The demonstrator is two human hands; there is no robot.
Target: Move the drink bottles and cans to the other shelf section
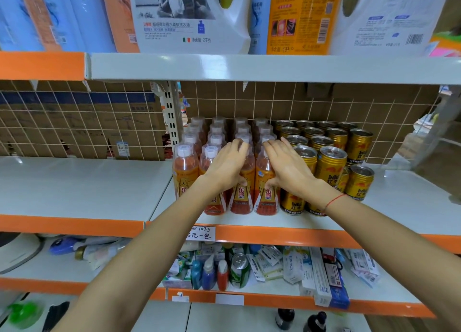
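Several orange drink bottles [185, 174] with white caps stand in rows on the right section of the middle shelf [399, 207]. Beside them on the right stand several gold cans [331, 164], some stacked two high. My left hand [228, 165] wraps around the front bottle of the third row [242, 197]. My right hand [287, 164] wraps around the front bottle of the fourth row [267, 197], next to the cans. Both bottles stand on the shelf.
The left section of the middle shelf [74, 187] lies bare, with a wire grid and cardboard boxes [82, 122] behind it. Large detergent jugs [189, 17] fill the shelf above. Small bottles, a green can [239, 271] and boxes crowd the shelf below.
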